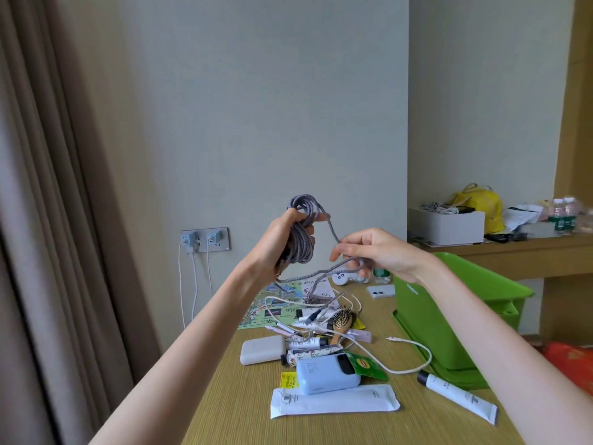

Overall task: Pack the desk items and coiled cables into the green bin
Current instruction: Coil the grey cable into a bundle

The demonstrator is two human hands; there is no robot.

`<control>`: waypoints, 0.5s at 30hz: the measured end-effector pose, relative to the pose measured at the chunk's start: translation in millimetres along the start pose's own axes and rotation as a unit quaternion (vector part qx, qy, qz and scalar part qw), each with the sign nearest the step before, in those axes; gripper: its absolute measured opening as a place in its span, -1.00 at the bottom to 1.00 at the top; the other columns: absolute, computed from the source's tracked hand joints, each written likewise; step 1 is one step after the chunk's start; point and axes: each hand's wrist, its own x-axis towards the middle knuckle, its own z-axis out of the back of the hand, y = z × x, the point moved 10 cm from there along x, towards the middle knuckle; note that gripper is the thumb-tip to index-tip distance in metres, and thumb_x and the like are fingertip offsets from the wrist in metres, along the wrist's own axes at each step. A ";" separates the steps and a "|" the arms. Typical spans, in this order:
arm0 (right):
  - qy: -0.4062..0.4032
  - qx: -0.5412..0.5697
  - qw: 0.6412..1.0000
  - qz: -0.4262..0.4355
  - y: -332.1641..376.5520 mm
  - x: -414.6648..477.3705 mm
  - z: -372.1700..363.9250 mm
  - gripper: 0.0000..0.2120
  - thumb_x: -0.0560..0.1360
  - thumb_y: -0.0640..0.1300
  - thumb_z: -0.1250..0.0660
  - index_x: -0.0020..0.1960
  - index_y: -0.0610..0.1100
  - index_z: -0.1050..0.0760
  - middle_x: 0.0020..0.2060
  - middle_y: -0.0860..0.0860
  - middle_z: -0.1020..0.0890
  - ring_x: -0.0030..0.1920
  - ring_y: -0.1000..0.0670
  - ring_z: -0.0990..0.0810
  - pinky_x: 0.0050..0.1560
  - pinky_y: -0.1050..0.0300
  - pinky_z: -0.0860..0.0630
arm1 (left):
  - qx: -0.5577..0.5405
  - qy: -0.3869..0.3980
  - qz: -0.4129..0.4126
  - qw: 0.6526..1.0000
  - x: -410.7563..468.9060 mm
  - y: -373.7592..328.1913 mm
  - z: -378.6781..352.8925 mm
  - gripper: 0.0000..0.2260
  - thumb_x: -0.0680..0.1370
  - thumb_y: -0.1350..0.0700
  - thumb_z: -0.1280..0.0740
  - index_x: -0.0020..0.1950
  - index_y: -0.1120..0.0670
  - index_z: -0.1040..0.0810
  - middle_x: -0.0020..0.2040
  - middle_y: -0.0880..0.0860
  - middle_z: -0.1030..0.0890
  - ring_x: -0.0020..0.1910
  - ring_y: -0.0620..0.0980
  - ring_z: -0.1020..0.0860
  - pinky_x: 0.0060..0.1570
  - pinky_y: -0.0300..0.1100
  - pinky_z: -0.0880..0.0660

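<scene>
One cable [303,205] aloft: left hand [282,240] grips, right hand [375,252] pinches; bin [423,316] rightward.

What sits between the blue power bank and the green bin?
Head view: a white cable loops across that stretch, beside a green tea sachet; otherwise bare desk.

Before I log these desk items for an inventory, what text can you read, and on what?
"22.5": blue power bank.
"YELLOW LA", cut off: yellow tag.
Unreadable, too small or blurred: print on green packet, white pouch, white tube, green bin.
</scene>
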 end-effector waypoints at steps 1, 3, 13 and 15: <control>0.002 -0.004 1.000 -0.002 4.3 -3.3 -3.6 -0.79 0.59 -0.10 -0.28 -0.02 -0.22 -0.62 -0.44 0.09 -0.45 -0.44 0.12 -0.38 -0.47 0.33 -0.27 | -0.003 -0.001 -0.001 1.000 -4.3 -4.9 -2.7 -0.65 0.61 0.01 -0.11 0.08 0.05 -0.68 -0.35 -0.11 -0.44 -0.35 -0.12 -0.43 -0.20 -0.19 -0.33; -0.003 -0.023 1.000 -0.002 16.1 -11.6 -8.9 -0.77 0.60 -0.10 -0.26 -0.15 -0.16 -0.60 -0.51 0.10 -0.33 -0.51 0.14 -0.24 -0.50 0.31 -0.13 | 0.013 -0.002 0.004 1.000 -14.9 -13.3 -9.5 -0.66 0.60 -0.01 -0.13 0.03 0.02 -0.70 -0.35 -0.12 -0.49 -0.28 -0.11 -0.44 -0.18 -0.18 -0.34; -0.016 -0.091 0.996 0.017 73.2 -62.0 -42.6 -0.77 0.43 0.01 -0.31 -0.34 -0.07 -0.56 -0.43 -0.06 -0.19 -0.47 0.05 -0.12 -0.43 0.18 -0.04 | 0.024 0.037 -0.022 0.999 -76.3 -48.7 -43.8 -0.74 0.61 0.02 -0.18 0.00 0.02 -0.66 -0.25 -0.02 -0.44 -0.41 -0.11 -0.45 -0.47 -0.30 -0.38; 0.006 -0.096 0.995 0.013 78.7 -71.2 -52.3 -0.77 0.46 -0.04 -0.30 -0.35 -0.08 -0.53 -0.44 -0.07 -0.17 -0.46 0.03 -0.08 -0.44 0.17 -0.02 | 0.023 0.045 -0.027 0.998 -87.0 -53.4 -49.4 -0.75 0.62 0.01 -0.19 0.01 0.04 -0.64 -0.24 0.00 -0.45 -0.39 -0.09 -0.46 -0.46 -0.30 -0.40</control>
